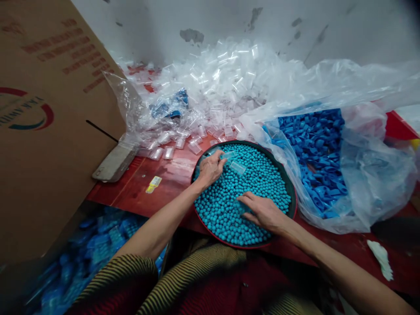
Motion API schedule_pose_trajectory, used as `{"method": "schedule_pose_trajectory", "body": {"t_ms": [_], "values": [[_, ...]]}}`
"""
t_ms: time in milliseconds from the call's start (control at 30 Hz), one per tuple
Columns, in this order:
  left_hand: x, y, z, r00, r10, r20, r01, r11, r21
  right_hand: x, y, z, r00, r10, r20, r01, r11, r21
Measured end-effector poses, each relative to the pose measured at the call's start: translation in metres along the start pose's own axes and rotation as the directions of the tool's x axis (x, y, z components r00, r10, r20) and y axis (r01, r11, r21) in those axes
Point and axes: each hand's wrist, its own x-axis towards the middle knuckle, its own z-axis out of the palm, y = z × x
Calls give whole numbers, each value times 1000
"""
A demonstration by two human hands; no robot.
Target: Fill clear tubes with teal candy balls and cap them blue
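A round tray (293, 192) with a dark inner wall and red outer edge is filled with small turquoise balls (226, 210). My left hand (210, 168) is over its far left part, fingers closed at a small clear plastic container (229, 155). Another clear container (238, 168) lies on the balls just to the right of it. My right hand (262, 212) is low in the tray's near right part, its fingers curled among the balls. They seem to be around a see-through container, whose outline is faint and partly hidden.
Clear containers (169, 152) are heaped behind the tray. At right, a plastic bag (370, 175) holds blue plastic parts (315, 153). A tall cardboard box (55, 131) stands left, beside a grey block (114, 164). Filled blue-capped pieces (98, 245) lie below the red tabletop (134, 188).
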Motion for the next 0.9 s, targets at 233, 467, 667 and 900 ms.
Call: {"method": "schedule_pose_trajectory", "body": {"t_ms": [233, 467, 667, 900], "values": [[1, 1, -1, 1000, -4, 6, 4, 1000, 6, 4, 23, -18, 971, 237, -36, -225, 849, -478], [0, 1, -2, 1000, -5, 1, 5, 1000, -12, 10, 20, -3, 999, 3, 52, 2, 995, -102], [1, -2, 1, 1000, 13, -25, -14, 999, -40, 2, 24, 13, 998, 11, -65, 14, 930, 367], [1, -2, -1, 1000, 1, -22, -4, 988, -156, 3, -12, 13, 988, -147, -40, 152, 928, 339]]}}
